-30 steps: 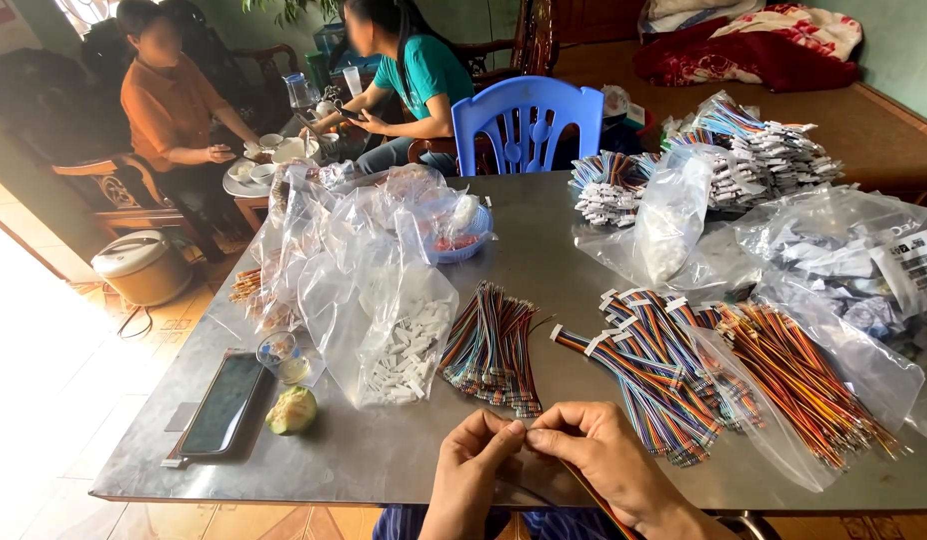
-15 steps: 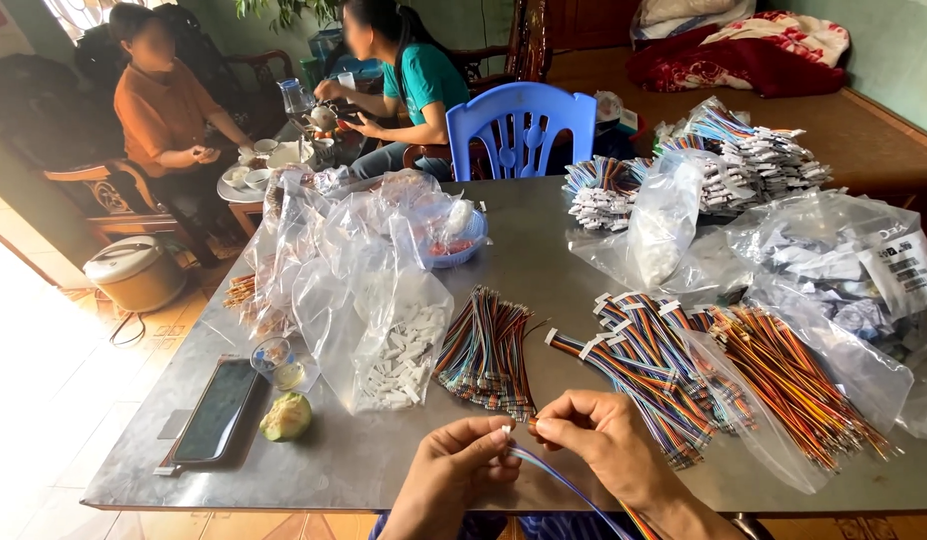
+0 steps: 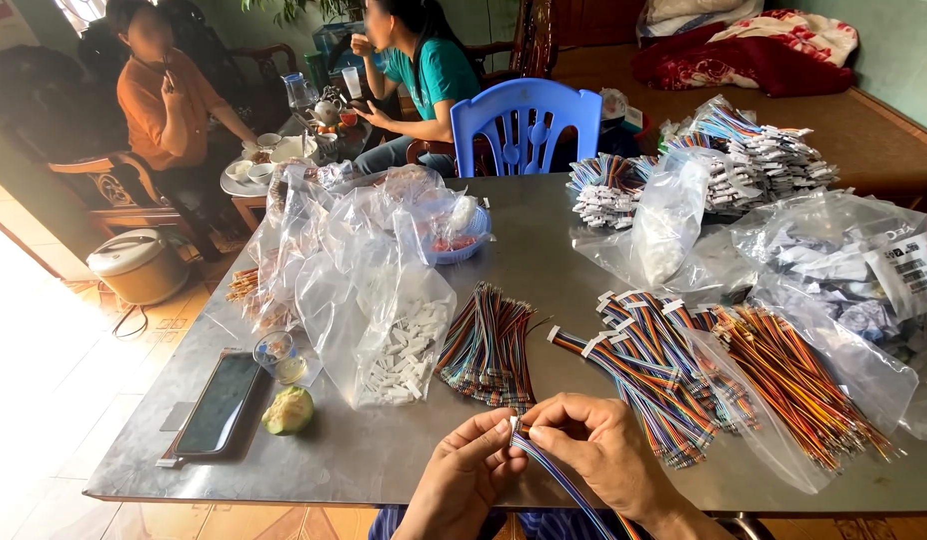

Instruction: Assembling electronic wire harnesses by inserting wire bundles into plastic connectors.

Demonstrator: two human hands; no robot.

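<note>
Flat rainbow-striped ribbon cable (image 3: 559,478), white-tipped

We see rainbow-striped wire bundles (image 3: 487,347) on the grey metal table (image 3: 544,250), and orange wires (image 3: 799,385) to their right. Behind the table stands a blue chair (image 3: 524,125). A black phone (image 3: 218,402) lies beside a pale green fruit (image 3: 289,409).
</note>
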